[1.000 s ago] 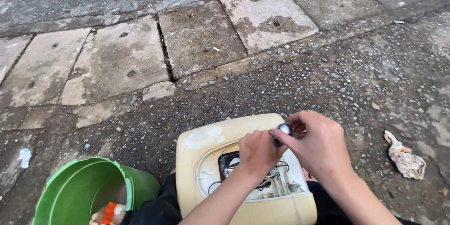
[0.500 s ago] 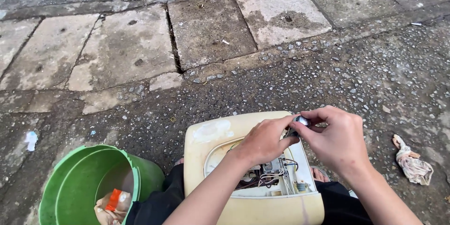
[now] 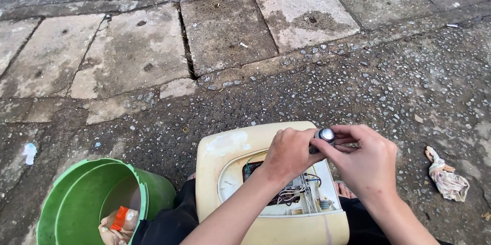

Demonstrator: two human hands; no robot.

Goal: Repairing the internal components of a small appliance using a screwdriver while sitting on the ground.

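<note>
A cream plastic appliance casing (image 3: 225, 148) rests on my lap, its opening showing wires and a circuit board (image 3: 299, 189). Both hands meet above it. My left hand (image 3: 289, 155) and my right hand (image 3: 365, 166) pinch a small cylindrical part with a shiny metal end (image 3: 325, 135) between their fingertips. The part sits just above the casing's far right edge. The rest of the part's body is hidden by my fingers.
A green plastic bucket (image 3: 76, 194) stands at my left, with scraps and an orange item (image 3: 120, 218) inside. A crumpled rag (image 3: 447, 178) lies on the gravelly asphalt to the right. Worn paving slabs (image 3: 225, 30) run across the far side.
Both hands with the small part have shifted slightly right and up above the casing. The view has tilted, bringing more of the bucket into sight.
</note>
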